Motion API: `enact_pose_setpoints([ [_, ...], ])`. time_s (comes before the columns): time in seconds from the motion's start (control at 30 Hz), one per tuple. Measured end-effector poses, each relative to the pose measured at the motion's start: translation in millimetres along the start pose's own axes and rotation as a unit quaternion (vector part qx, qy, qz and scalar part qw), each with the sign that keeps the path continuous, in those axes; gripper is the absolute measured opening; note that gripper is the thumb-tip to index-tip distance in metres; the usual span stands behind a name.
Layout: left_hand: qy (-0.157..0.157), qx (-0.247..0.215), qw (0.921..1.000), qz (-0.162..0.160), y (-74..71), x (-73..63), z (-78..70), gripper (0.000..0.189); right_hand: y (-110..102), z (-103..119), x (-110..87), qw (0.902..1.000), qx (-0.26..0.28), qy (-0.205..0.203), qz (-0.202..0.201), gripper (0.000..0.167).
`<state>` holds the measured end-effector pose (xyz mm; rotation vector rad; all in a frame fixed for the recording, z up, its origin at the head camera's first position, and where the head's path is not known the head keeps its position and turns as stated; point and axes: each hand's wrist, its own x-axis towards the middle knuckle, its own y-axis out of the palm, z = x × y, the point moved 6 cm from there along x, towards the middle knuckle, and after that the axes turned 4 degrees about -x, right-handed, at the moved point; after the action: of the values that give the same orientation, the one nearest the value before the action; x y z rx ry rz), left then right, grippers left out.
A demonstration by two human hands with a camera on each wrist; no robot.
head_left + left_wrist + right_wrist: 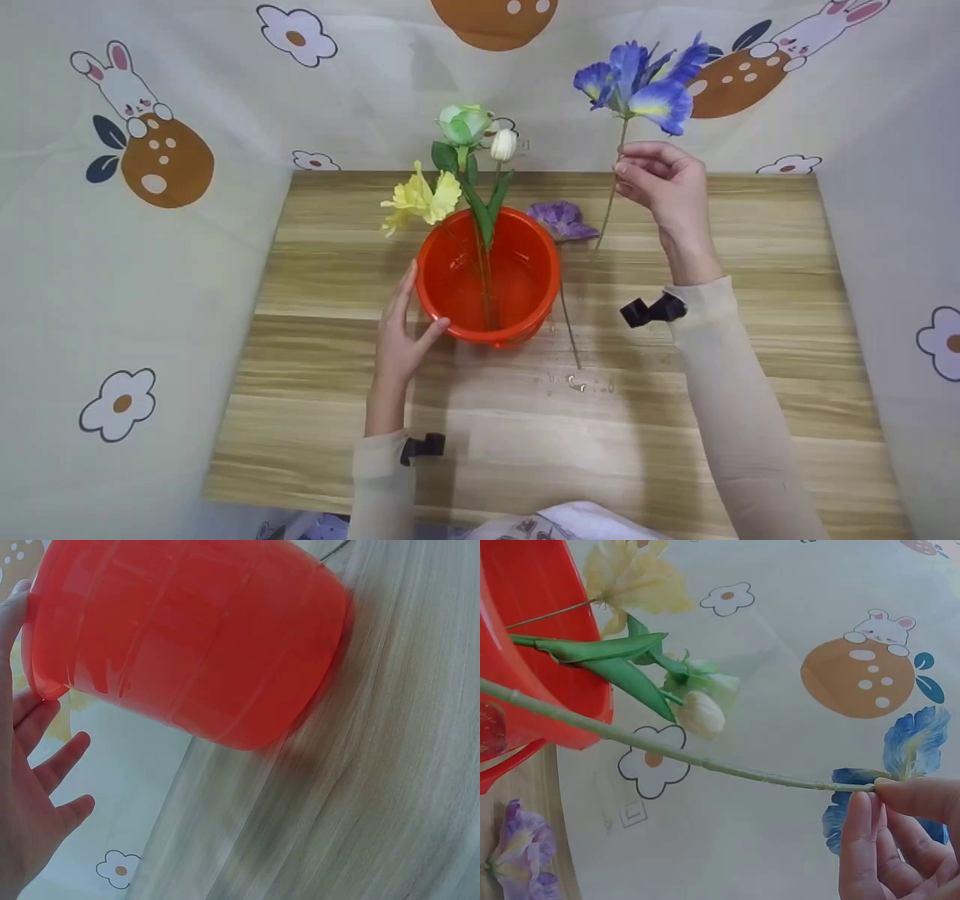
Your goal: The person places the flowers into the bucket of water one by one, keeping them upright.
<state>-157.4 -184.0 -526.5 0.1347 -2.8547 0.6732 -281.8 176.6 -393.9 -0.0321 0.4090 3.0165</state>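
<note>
My right hand [667, 180] pinches the thin stem of a blue iris [637, 86] just below its bloom, held up beyond the table's back edge. In the right wrist view, the iris stem [727, 765] slants down across the front of a red bucket [547, 682]. With fingers and thumb spread, my left hand [401, 330] touches the near left side of the bucket's rim [559, 274]. Inside the bucket stand a yellow flower [421, 196], a white tulip [504, 145] with green leaves and a pale green flower [463, 124], all leaning toward the back.
A purple flower [564, 220] lies on the wooden table [322, 390] just right of the bucket, its stem pointing toward me. Water drops [576, 384] dot the tabletop near that stem. Printed cloth walls [360, 97] rise behind the table and at both sides.
</note>
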Motion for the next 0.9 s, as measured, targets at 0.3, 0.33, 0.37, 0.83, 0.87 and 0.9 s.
enact_pose_setpoints([
  [0.3, -0.009, 0.002, 1.0, 0.0, 0.4, -0.2, 1.1, 0.087, 15, 4, 0.7, 0.9999, -0.005, -0.013, 0.006, 0.013],
  [0.33, -0.009, 0.002, 1.0, 0.0, 0.5, -0.2, 1.2, 0.087, 17, 5, 0.6, 0.9999, -0.007, -0.014, 0.007, 0.013],
  [0.37, -0.01, 0.002, 1.0, 0.0, 0.6, -0.2, 1.4, 0.087, 18, 5, 0.6, 0.9999, -0.007, -0.014, 0.008, 0.013],
  [0.83, 0.0, -0.001, 1.0, -0.003, 0.4, -0.8, 0.0, 0.088, 43, -12, -2.5, 0.9993, -0.027, -0.015, 0.02, 0.019],
  [0.87, 0.003, -0.002, 1.0, -0.003, 0.4, -0.7, -0.1, 0.088, 45, -14, -3.0, 0.9992, -0.032, -0.014, 0.02, 0.019],
  [0.9, 0.006, -0.004, 1.0, -0.003, 0.5, -0.5, -0.5, 0.088, 47, -17, -3.6, 0.999, -0.036, -0.014, 0.021, 0.018],
])
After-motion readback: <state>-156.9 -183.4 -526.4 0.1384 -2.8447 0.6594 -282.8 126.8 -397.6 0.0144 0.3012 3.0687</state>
